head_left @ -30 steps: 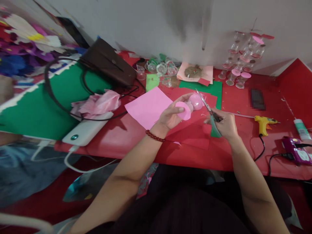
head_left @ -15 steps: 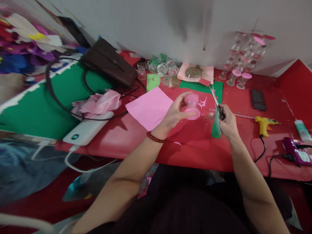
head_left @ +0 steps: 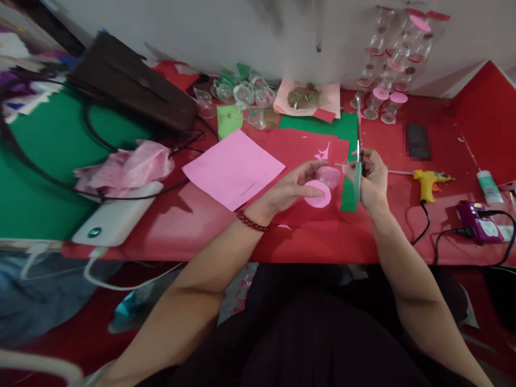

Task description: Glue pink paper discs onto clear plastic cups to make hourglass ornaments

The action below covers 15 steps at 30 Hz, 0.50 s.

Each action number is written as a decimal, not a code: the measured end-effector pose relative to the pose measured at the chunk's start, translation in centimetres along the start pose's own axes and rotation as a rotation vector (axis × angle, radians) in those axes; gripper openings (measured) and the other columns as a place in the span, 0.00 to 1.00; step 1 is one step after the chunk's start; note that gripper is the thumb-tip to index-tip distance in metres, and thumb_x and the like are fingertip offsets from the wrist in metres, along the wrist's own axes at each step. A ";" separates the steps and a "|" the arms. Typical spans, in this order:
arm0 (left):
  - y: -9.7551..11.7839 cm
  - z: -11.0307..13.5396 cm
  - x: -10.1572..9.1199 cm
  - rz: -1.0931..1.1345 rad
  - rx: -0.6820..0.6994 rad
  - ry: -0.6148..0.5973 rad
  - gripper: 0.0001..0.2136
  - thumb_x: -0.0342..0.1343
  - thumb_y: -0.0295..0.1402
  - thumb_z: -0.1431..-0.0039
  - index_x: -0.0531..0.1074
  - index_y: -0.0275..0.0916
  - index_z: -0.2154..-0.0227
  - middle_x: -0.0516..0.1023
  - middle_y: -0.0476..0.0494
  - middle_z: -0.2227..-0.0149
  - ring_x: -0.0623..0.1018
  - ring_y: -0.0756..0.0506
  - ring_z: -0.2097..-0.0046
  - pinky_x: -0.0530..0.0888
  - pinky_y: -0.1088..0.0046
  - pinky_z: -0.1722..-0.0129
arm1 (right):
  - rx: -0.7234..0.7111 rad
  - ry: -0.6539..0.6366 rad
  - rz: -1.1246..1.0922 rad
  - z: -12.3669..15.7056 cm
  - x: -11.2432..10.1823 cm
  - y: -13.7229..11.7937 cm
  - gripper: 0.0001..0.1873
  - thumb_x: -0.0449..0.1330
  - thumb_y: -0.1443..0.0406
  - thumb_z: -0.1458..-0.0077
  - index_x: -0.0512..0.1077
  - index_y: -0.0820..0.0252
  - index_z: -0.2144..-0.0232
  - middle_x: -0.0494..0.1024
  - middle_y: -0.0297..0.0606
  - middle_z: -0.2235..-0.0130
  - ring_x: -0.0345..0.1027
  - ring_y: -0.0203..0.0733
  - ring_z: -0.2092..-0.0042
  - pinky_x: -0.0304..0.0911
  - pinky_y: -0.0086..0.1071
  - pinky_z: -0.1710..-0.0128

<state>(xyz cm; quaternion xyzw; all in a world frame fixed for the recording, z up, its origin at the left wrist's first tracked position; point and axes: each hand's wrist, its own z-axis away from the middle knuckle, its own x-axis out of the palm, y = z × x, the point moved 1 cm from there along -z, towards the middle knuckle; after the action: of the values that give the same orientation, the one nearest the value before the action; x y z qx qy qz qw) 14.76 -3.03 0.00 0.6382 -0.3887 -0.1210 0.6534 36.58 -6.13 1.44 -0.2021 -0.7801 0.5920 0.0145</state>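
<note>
My left hand (head_left: 293,188) is closed around a clear plastic cup piece (head_left: 328,176) whose near end carries a round pink paper disc (head_left: 317,194). My thumb lies across the disc. In my right hand (head_left: 374,180) are scissors (head_left: 358,161) with pale green handles, their blades pointing away from me toward the wall. The scissors are a short way to the right of the cup piece, apart from it. Beneath both hands lies red paper (head_left: 282,148), with pink scraps (head_left: 323,151) on it. A pink sheet (head_left: 236,169) lies left of my left hand.
Stacked plastic cups (head_left: 389,75) stand at the back right, and more cups (head_left: 244,94) at the back left. A yellow glue gun (head_left: 428,184), purple power adapter (head_left: 478,222) and white bottle (head_left: 489,188) lie right. A brown bag (head_left: 133,88) and white power bank (head_left: 119,215) are left.
The cup piece has tilted so its pink disc faces me more. The scissors have turned to point straight away from me. My view has shifted slightly.
</note>
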 end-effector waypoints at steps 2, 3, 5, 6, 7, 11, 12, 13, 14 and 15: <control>0.3 0.0 -0.1 0.037 0.005 0.033 0.31 0.79 0.32 0.56 0.81 0.47 0.46 0.79 0.42 0.44 0.79 0.43 0.47 0.75 0.70 0.51 | 0.017 0.032 0.027 -0.2 -0.4 0.1 0.20 0.69 0.53 0.46 0.70 0.51 0.55 0.71 0.28 0.71 0.66 0.38 0.70 0.64 0.34 0.68; 0.4 0.0 -0.2 0.060 0.012 0.048 0.30 0.79 0.33 0.56 0.81 0.47 0.46 0.80 0.42 0.46 0.79 0.44 0.48 0.75 0.71 0.52 | 0.020 0.038 0.057 -0.3 -0.5 0.0 0.20 0.69 0.52 0.46 0.70 0.52 0.56 0.70 0.27 0.72 0.65 0.37 0.71 0.62 0.34 0.69; 0.7 -0.1 -0.5 0.100 0.037 0.077 0.30 0.79 0.34 0.56 0.81 0.46 0.46 0.80 0.43 0.49 0.80 0.45 0.51 0.75 0.70 0.53 | 0.008 0.022 0.150 -0.4 -0.9 -0.3 0.20 0.69 0.50 0.45 0.70 0.52 0.58 0.68 0.27 0.73 0.61 0.36 0.72 0.60 0.34 0.69; 0.9 -0.1 -0.6 0.111 0.053 0.091 0.30 0.79 0.35 0.55 0.80 0.45 0.46 0.80 0.44 0.50 0.80 0.46 0.52 0.75 0.70 0.53 | -0.013 0.002 0.204 -0.4 -1.0 -0.5 0.20 0.69 0.48 0.44 0.70 0.52 0.58 0.68 0.27 0.72 0.60 0.37 0.71 0.60 0.35 0.69; 1.0 -0.1 -0.8 0.117 0.070 0.104 0.30 0.78 0.36 0.54 0.80 0.45 0.46 0.80 0.44 0.52 0.80 0.46 0.53 0.75 0.69 0.52 | -0.045 -0.022 0.254 -0.4 -1.1 -0.7 0.22 0.68 0.47 0.44 0.70 0.52 0.57 0.69 0.28 0.71 0.61 0.38 0.71 0.61 0.36 0.68; 1.7 0.0 -1.3 0.135 0.145 0.166 0.31 0.77 0.37 0.53 0.78 0.43 0.44 0.80 0.45 0.54 0.81 0.45 0.54 0.75 0.66 0.49 | -0.230 -0.131 0.399 -0.2 -1.1 -1.3 0.27 0.68 0.42 0.46 0.71 0.52 0.55 0.75 0.35 0.65 0.67 0.44 0.64 0.66 0.43 0.58; 1.9 0.0 -1.3 0.144 0.160 0.175 0.31 0.77 0.38 0.54 0.78 0.43 0.44 0.79 0.45 0.54 0.81 0.45 0.54 0.75 0.65 0.48 | -0.264 -0.154 0.426 -0.1 -1.1 -1.3 0.28 0.68 0.41 0.46 0.72 0.52 0.55 0.76 0.36 0.65 0.68 0.46 0.63 0.67 0.45 0.56; 2.1 0.1 -1.3 0.151 0.172 0.181 0.32 0.77 0.38 0.54 0.77 0.43 0.44 0.79 0.45 0.54 0.81 0.44 0.54 0.76 0.64 0.47 | -0.285 -0.172 0.445 -0.1 -1.0 -1.3 0.28 0.68 0.41 0.46 0.73 0.53 0.55 0.76 0.37 0.65 0.69 0.47 0.63 0.67 0.45 0.55; 2.3 0.1 -1.2 0.156 0.179 0.182 0.32 0.77 0.38 0.55 0.77 0.43 0.44 0.79 0.45 0.54 0.81 0.44 0.54 0.76 0.63 0.46 | -0.297 -0.183 0.454 0.0 -0.8 -1.3 0.28 0.68 0.41 0.46 0.74 0.53 0.55 0.77 0.38 0.65 0.69 0.47 0.62 0.68 0.45 0.56; 2.4 0.1 -1.2 0.160 0.181 0.180 0.33 0.77 0.39 0.55 0.77 0.43 0.44 0.79 0.45 0.54 0.81 0.43 0.53 0.76 0.62 0.45 | -0.305 -0.189 0.452 0.1 -0.7 -1.3 0.27 0.68 0.41 0.46 0.75 0.53 0.55 0.77 0.38 0.65 0.70 0.47 0.63 0.68 0.44 0.57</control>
<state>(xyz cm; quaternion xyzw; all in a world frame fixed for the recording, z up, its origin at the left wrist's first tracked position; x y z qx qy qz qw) 13.08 -1.98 1.82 0.6698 -0.3875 0.0245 0.6329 36.87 -6.72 2.80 -0.3147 -0.7930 0.4724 -0.2211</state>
